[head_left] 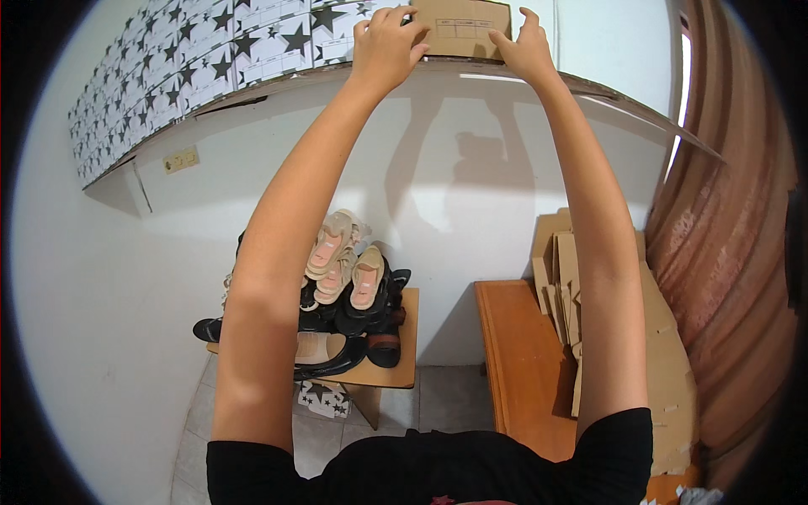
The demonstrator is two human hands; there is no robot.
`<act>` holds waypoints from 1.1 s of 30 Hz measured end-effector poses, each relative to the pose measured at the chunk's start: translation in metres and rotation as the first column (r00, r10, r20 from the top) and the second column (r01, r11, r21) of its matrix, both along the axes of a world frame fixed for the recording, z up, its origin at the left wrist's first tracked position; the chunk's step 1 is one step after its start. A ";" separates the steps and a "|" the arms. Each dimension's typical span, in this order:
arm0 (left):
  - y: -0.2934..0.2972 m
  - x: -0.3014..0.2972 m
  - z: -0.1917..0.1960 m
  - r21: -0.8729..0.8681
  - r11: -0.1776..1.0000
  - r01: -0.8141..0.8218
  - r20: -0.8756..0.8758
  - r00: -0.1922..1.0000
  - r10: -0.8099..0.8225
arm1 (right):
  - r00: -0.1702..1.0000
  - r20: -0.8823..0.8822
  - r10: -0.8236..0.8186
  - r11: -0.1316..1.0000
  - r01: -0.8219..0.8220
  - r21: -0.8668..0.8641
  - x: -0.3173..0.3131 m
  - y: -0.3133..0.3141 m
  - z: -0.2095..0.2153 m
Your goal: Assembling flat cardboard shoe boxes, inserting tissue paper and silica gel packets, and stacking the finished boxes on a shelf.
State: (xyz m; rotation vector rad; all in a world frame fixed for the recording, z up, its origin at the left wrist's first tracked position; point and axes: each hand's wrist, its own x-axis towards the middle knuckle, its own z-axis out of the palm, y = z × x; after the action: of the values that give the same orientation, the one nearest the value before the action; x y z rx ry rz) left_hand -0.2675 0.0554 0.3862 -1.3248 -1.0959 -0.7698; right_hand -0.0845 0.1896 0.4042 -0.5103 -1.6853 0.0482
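Note:
A brown cardboard box [463,29] with a printed table on its front sits at the edge of a high wall shelf [454,64]. Both my arms reach up to it. At the box's left side is my left hand [389,49], fingers curled against it. My right hand [530,49] presses the other side, its thumb on the front face and its forefinger pointing up. Together they hold the box between them. Its top lies beyond the picture's upper edge.
White boxes with black stars [244,46] line the shelf to the left. Below, shoes [366,278] are piled on a small wooden table [407,337]. Flattened cardboard [665,353] lies on an orange-brown wooden table [513,337] at right, beside a brown curtain [715,219].

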 end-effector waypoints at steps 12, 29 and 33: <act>0.002 0.072 -0.074 -0.101 0.993 0.053 -0.097 0.993 -0.063 | 0.986 0.165 -0.026 0.998 0.015 0.065 0.126 -0.091 -0.103; -0.004 0.415 -0.364 -0.759 -0.304 0.575 0.651 0.666 -0.364 | 0.929 0.296 -0.220 0.407 0.364 -0.838 0.478 -0.248 -0.380; -0.046 0.506 -0.443 -0.695 -0.550 0.463 0.668 0.699 -0.256 | 0.684 0.464 -0.563 0.044 0.585 -0.810 0.564 -0.276 -0.523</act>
State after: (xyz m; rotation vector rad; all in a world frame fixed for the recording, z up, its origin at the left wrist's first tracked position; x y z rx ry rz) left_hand 0.2380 0.0094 -0.0569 -3.6093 -1.2308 -0.1789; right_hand 0.4800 -0.0864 -0.1185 -2.1266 -1.1450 0.4632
